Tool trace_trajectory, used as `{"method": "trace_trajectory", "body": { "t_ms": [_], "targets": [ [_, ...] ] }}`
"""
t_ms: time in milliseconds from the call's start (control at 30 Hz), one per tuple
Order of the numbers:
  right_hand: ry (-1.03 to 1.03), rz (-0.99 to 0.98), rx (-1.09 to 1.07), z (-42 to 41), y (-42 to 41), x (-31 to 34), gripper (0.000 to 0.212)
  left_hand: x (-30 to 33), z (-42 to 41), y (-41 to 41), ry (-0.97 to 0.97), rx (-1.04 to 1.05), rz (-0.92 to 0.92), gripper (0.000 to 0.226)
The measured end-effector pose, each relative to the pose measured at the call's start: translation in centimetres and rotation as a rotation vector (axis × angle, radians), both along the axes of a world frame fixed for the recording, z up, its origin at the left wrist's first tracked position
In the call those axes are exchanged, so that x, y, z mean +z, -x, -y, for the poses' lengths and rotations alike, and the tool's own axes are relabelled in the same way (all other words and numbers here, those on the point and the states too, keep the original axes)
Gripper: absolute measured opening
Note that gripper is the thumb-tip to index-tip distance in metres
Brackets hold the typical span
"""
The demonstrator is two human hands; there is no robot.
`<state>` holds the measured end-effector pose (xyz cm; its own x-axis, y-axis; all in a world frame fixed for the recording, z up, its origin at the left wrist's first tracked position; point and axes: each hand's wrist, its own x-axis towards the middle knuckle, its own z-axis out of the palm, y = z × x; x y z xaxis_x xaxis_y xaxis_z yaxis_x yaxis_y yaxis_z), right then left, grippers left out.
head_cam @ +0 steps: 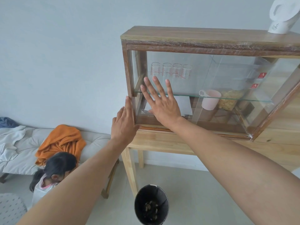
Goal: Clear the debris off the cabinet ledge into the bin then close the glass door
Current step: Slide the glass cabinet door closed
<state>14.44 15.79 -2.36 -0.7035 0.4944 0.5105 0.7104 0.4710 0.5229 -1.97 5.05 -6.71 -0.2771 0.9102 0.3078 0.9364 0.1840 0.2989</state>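
Observation:
A wooden cabinet [191,35] with sliding glass doors stands on a light wood table. My right hand [159,101] lies flat, fingers spread, against the left glass door [175,65]. That pane reaches the cabinet's left post. My left hand [124,123] rests flat against the outside of that left post, fingers straight. The cabinet ledge [155,128] along the bottom track shows bare wood. A black bin [139,203] stands on the floor below, with brown debris [151,208] at its bottom. Neither hand holds anything.
Inside the cabinet are several measuring glasses [170,70], a pink cup [210,99], a jar of flakes [228,101] and white paper [185,104]. A white jug [279,17] stands on top. A person [52,174] crouches at lower left, by a bench with an orange cloth [62,140].

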Motion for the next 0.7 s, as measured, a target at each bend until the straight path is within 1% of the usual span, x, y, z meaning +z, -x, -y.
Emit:
{"method": "trace_trajectory", "body": {
  "t_ms": [167, 267, 333, 400, 567, 700],
  "targets": [
    [0.108, -0.019, 0.088, 2.0, -1.6, 1.9, 0.095, 2.0, 0.9, -1.1, 0.102, 0.083, -0.08, 0.101],
    [0.208, -0.049, 0.073, 4.1, -3.5, 3.3, 0.084, 4.1, 1.3, -2.8, 0.178, 0.093, -0.109, 0.092],
    [0.278, -0.078, 0.033, 5.5, -5.3, 4.2, 0.075, 5.6, 1.8, -4.0, 0.19, 0.056, -0.108, 0.091],
    [0.364, -0.102, -0.049, 7.1, -7.3, 5.3, 0.071, 7.1, 2.6, -5.2, 0.196, -0.015, -0.125, 0.09],
    [0.574, -0.058, -0.306, 10.8, -12.9, 7.6, 0.072, 10.8, 4.9, -8.7, 0.298, -0.145, -0.131, 0.096],
    [0.72, -0.109, -0.431, 13.8, -16.6, 9.1, 0.077, 13.2, 7.0, -11.6, 0.349, -0.177, -0.177, 0.102]
  ]
}}
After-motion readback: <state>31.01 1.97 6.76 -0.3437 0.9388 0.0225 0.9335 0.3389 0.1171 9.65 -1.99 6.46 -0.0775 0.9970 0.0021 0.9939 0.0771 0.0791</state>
